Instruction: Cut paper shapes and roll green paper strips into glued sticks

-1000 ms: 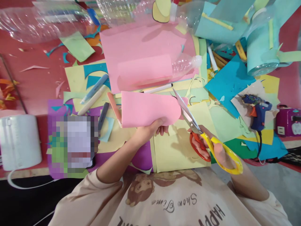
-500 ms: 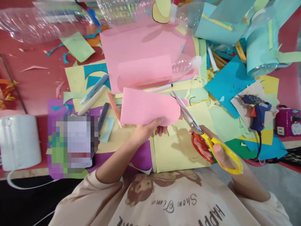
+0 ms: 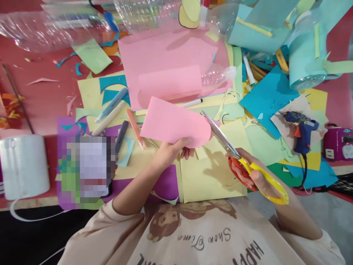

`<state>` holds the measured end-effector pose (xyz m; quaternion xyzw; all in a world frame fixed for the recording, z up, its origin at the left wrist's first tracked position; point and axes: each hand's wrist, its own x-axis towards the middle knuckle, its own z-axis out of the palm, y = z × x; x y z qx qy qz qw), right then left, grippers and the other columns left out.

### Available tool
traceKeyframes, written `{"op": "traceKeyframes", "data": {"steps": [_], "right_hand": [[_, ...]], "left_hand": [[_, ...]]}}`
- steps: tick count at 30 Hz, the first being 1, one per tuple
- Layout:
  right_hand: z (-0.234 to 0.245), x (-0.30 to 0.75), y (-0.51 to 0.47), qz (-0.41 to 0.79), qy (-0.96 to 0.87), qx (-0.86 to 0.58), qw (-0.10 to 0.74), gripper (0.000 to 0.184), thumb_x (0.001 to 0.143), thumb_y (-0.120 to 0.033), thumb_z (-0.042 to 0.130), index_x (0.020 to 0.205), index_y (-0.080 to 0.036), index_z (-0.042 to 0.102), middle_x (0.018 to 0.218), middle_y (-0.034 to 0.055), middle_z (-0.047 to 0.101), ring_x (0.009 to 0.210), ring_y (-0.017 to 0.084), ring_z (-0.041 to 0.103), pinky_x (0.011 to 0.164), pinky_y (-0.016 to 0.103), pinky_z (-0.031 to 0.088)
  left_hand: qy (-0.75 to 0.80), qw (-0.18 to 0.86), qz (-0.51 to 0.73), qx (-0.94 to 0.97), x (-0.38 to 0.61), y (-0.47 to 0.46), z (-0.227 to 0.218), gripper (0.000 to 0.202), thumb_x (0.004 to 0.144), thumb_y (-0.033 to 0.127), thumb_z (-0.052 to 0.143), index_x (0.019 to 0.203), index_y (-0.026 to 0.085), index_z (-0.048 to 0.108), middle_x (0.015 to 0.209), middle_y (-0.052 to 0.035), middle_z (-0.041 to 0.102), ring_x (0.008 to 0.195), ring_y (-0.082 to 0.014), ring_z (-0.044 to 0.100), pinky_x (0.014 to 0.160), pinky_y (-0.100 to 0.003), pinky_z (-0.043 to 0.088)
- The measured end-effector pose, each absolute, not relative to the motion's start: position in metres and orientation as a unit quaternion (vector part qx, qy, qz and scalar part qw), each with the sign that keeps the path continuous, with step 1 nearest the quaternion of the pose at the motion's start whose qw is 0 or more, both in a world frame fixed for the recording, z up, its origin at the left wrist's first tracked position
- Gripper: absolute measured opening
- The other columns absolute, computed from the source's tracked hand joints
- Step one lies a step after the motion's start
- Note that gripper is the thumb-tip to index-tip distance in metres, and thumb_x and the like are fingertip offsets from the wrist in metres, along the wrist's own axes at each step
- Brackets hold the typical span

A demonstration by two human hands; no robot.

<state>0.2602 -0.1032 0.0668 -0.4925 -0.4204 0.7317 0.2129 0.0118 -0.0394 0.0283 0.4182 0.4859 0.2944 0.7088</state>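
Note:
My left hand pinches the lower edge of a piece of pink paper, thumb on top and fingers beneath. The paper's right end is rounded; its left end is straight. In my right hand are scissors with one yellow and one red handle, my thumb through the yellow loop and fingers in the red one. Their blades point up and left, beside the paper's rounded end, with a small pink scrap behind them. Beyond the paper lies a clear bottle wrapped in pink.
A blue glue gun with a black cord rests at right on pale paper. Blue-wrapped bottle stands at upper right. Several markers and paper scraps cover the table's left middle. A white case sits at far left. Clear bottles lie along the back.
The pink paper has turned clockwise, its left end tilting up. My right hand and the scissors have shifted slightly right, and the handles have come closer together.

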Motion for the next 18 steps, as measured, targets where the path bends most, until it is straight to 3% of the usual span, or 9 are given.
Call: {"op": "traceKeyframes", "data": {"steps": [10, 18], "right_hand": [[0.0593, 0.2642, -0.1055, 0.741, -0.394, -0.504, 0.205, 0.077, 0.059, -0.083, 0.055, 0.111, -0.026, 0.049, 0.067, -0.0054, 0.036, 0.041, 0.003, 0.022, 0.031, 0.020, 0.018], [0.0648, 0.2673, -0.1036, 0.730, -0.422, -0.504, 0.185, 0.078, 0.063, -0.084, 0.051, 0.111, -0.022, 0.046, 0.066, -0.0059, 0.036, 0.043, 0.004, 0.024, 0.034, 0.020, 0.024]], "left_hand": [[0.487, 0.714, 0.291, 0.409, 0.0099, -0.0376, 0.0264, 0.027, 0.075, 0.028, 0.051, 0.054, 0.012, 0.057, 0.049, -0.0033, 0.059, 0.040, -0.0089, 0.047, 0.039, -0.022, 0.036], [0.499, 0.705, 0.294, 0.409, 0.0116, -0.0350, 0.0290, 0.025, 0.072, 0.030, 0.052, 0.053, 0.013, 0.055, 0.047, -0.0028, 0.058, 0.036, -0.0081, 0.045, 0.035, -0.022, 0.034]]}}
